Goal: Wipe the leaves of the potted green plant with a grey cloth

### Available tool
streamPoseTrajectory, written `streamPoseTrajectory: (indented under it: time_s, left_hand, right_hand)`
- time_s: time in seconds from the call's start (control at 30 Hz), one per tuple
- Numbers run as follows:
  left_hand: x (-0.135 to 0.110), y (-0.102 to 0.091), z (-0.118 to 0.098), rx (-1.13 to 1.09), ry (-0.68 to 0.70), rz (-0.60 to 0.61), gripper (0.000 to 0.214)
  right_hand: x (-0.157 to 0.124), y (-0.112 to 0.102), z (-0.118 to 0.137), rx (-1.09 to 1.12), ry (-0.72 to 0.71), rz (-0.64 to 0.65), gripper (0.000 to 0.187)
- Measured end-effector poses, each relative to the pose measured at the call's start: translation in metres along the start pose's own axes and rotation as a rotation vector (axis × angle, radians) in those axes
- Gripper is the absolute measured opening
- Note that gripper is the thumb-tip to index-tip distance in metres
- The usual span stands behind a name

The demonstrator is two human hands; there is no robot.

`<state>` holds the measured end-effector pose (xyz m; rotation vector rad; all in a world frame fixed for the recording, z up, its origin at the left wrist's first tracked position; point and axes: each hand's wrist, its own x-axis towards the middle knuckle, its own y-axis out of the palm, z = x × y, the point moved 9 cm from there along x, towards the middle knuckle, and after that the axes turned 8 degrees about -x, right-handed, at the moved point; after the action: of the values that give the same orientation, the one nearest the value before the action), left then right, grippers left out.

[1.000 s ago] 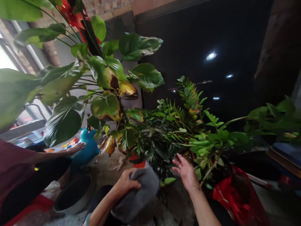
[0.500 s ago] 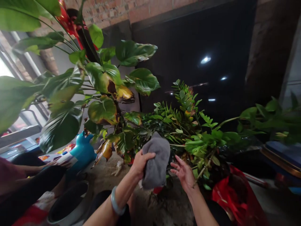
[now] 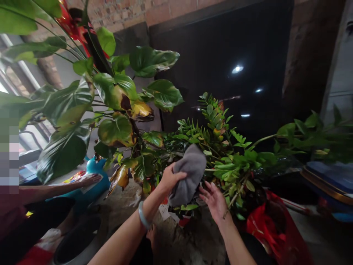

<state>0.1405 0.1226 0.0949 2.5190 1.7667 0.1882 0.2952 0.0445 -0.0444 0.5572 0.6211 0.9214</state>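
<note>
A grey cloth (image 3: 190,173) hangs in my left hand (image 3: 170,180), with the thumb across its face and the other fingers behind it. My right hand (image 3: 213,200) is just right of the cloth, palm up with fingers spread and slightly curled, holding nothing that I can see. Behind both hands stands a bushy green potted plant (image 3: 220,147). Its long stems lean out to the right. Below the cloth, a few leaves and red and white pieces (image 3: 184,221) show near the floor. The pot is mostly hidden.
A tall broad-leaved plant (image 3: 116,129) with browned leaves stands at the left. Another person's hand (image 3: 92,180) rests on a blue figure (image 3: 100,176). A dark bucket (image 3: 78,239) is at lower left, a red plastic bag (image 3: 271,228) at lower right. A black panel (image 3: 220,66) backs the plants.
My left hand has moved the cloth up and to the right, tilting it. The right hand stays close by, fingers curling slightly. The other person's hand has moved up onto the blue figure.
</note>
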Motion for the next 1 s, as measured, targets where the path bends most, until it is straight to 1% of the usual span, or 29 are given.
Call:
streamPoseTrajectory:
  time_s: [0.07,0.1,0.13,0.17,0.2,0.23,0.27,0.33,0.37,0.4,0.43,0.47,0.5,0.57,0.63,0.67,0.7,0.73,0.77,0.83,0.9,0.93,0.97,1.0]
  left_hand:
    - [-0.015,-0.015,0.025,0.123,-0.088,0.026,0.028]
    - [-0.025,-0.023,0.034,0.134,-0.154,0.051,0.028]
    - [-0.034,-0.03,0.039,0.117,-0.216,0.077,0.03]
    - [-0.041,-0.035,0.039,0.088,-0.261,0.094,0.033]
    - [-0.045,-0.038,0.033,0.063,-0.273,0.096,0.037]
    - [-0.045,-0.04,0.021,0.044,-0.245,0.082,0.039]
    - [-0.041,-0.04,0.006,0.027,-0.184,0.056,0.042]
    - [-0.029,-0.034,-0.025,-0.013,-0.013,-0.015,0.046]
    - [-0.022,-0.03,-0.035,-0.033,0.069,-0.044,0.047]
    - [-0.016,-0.025,-0.04,-0.049,0.125,-0.06,0.046]
    - [-0.011,-0.021,-0.038,-0.056,0.147,-0.066,0.045]
    - [-0.008,-0.019,-0.028,-0.047,0.133,-0.063,0.044]
    - [-0.008,-0.018,-0.014,-0.019,0.094,-0.055,0.042]
    - [-0.017,-0.024,0.021,0.091,-0.037,-0.012,0.035]
    - [-0.039,-0.036,0.054,0.212,-0.207,0.078,0.031]
    - [-0.051,-0.042,0.065,0.257,-0.282,0.127,0.03]
    - [-0.063,-0.048,0.069,0.284,-0.335,0.172,0.03]
    - [-0.072,-0.052,0.067,0.291,-0.364,0.204,0.03]
    - [-0.077,-0.055,0.06,0.282,-0.361,0.219,0.031]
    - [-0.075,-0.057,0.033,0.215,-0.282,0.189,0.035]
    - [-0.062,-0.059,0.006,0.095,-0.165,0.094,0.043]
    - [-0.055,-0.061,-0.004,0.04,-0.103,0.033,0.046]
    - [-0.048,-0.063,-0.008,0.0,-0.054,-0.025,0.047]
    - [-0.043,-0.065,-0.007,-0.019,-0.027,-0.08,0.048]
  right_hand:
    - [0.001,-0.002,0.001,0.013,-0.005,-0.005,0.035]
    - [0.001,-0.003,0.001,0.015,-0.005,-0.003,0.036]
    - [0.001,-0.004,0.002,0.017,-0.005,0.0,0.037]
    - [0.002,-0.004,0.003,0.017,-0.005,0.003,0.036]
    - [0.002,-0.005,0.004,0.015,-0.005,0.005,0.036]
    - [0.002,-0.004,0.004,0.012,-0.003,0.006,0.036]
    - [0.002,-0.004,0.004,0.007,0.0,0.007,0.036]
    - [0.002,-0.002,0.002,-0.008,0.01,0.009,0.037]
    - [0.001,-0.001,0.001,-0.015,0.013,0.01,0.037]
    - [0.001,0.0,0.0,-0.02,0.013,0.011,0.036]
    - [0.001,0.0,0.0,-0.025,0.01,0.009,0.035]
    - [0.001,0.0,-0.001,-0.028,0.006,0.006,0.033]
    - [0.001,-0.001,-0.001,-0.03,0.001,0.001,0.031]
    - [0.002,-0.004,-0.001,-0.032,-0.008,-0.009,0.029]
    - [0.003,-0.008,0.001,-0.034,-0.015,-0.012,0.03]
    - [0.003,-0.009,0.002,-0.037,-0.017,-0.011,0.031]
    - [0.003,-0.01,0.002,-0.042,-0.016,-0.008,0.033]
    - [0.004,-0.011,0.003,-0.05,-0.016,-0.004,0.033]
    - [0.004,-0.011,0.003,-0.059,-0.017,0.0,0.034]
    - [0.003,-0.008,0.004,-0.078,-0.023,0.008,0.032]
    - [0.002,-0.004,0.003,-0.098,-0.034,0.014,0.03]
    - [0.0,-0.002,0.003,-0.107,-0.04,0.017,0.03]
    - [-0.002,0.0,0.003,-0.116,-0.045,0.02,0.031]
    - [-0.003,0.002,0.003,-0.127,-0.049,0.025,0.032]
